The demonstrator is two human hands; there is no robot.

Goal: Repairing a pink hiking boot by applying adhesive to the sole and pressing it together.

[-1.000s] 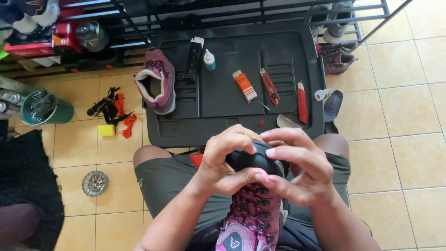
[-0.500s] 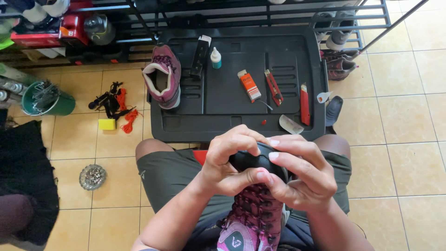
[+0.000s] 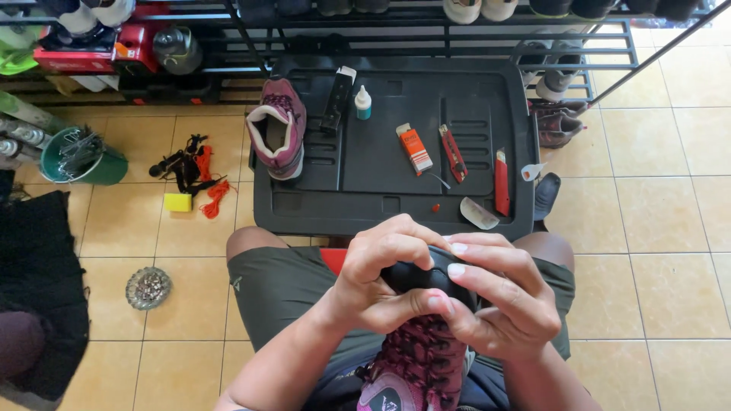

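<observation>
A maroon hiking shoe [image 3: 419, 361] with dark laces rests on my lap, its black toe cap pointing away from me. My left hand [image 3: 377, 278] wraps the left side of the toe, thumb pressed on the front. My right hand [image 3: 499, 297] wraps the right side, fingers curled over the black toe cap. Both hands squeeze the toe between them. The matching maroon shoe [image 3: 278, 129] stands on the left edge of a black plastic tray [image 3: 365, 205] on the floor ahead of my knees.
On the tray lie a black box [image 3: 337, 99], a small glue bottle [image 3: 363, 103], an orange box [image 3: 414, 148], a red cutter [image 3: 454, 152] and a red knife [image 3: 501, 183]. A green bucket [image 3: 80, 160], orange cord [image 3: 209, 183], a yellow sponge [image 3: 177, 202] and a shoe rack [image 3: 426, 30] are around.
Both hands stay clamped on the shoe's toe, with only small finger shifts. The view has drifted slightly, so the tray sits a little lower in frame.
</observation>
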